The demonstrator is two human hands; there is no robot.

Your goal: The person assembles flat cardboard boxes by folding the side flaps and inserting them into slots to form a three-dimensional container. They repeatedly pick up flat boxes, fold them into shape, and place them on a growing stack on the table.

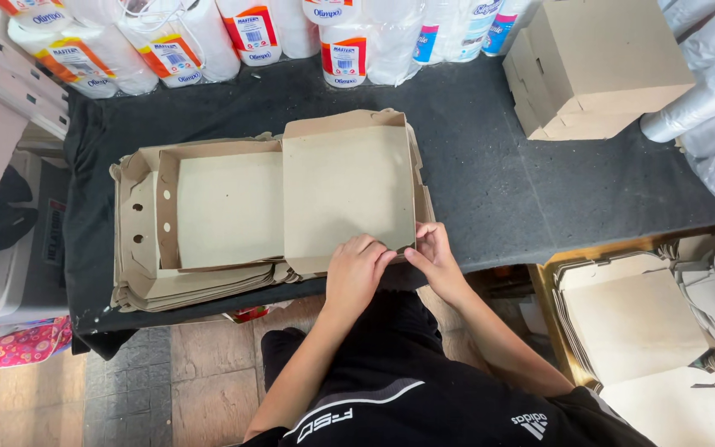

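Both hands, left hand (356, 263) and right hand (432, 251), pinch the near corner of a half-formed box (345, 186), fingers clenched on its flaps to square it, atop a stack (138, 285) of flat blanks on the table (490, 182).

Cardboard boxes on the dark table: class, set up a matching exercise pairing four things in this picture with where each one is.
Things:
1. Half-folded box
2. Stack of flat boxes
3. Finished closed boxes
4. Wrapped paper rolls

Places:
A. Far edge of the table, in a row
B. Far right part of the table, stacked
C. Under both hands, left hand and right hand at its near right corner
D. Left part of the table, beneath the half-folded box

Pairs: 1-C, 2-D, 3-B, 4-A
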